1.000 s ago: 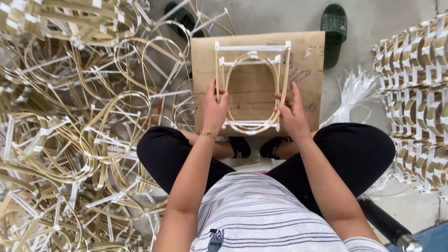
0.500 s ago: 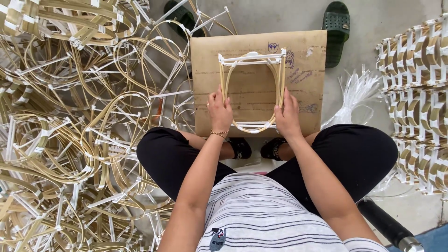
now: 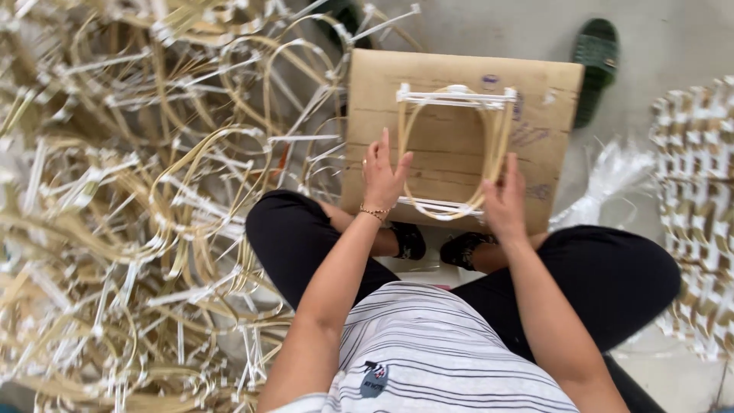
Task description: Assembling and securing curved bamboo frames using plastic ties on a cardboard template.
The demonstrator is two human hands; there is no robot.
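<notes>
Head view: your left hand lay open, fingers spread flat, palm against the left side of the bamboo frame. Your right hand gripped the frame's right edge, fingers curled around it. The frame sat on the cardboard board, just beyond your fingertips. Loose frames were piled left of your left fingers.
</notes>
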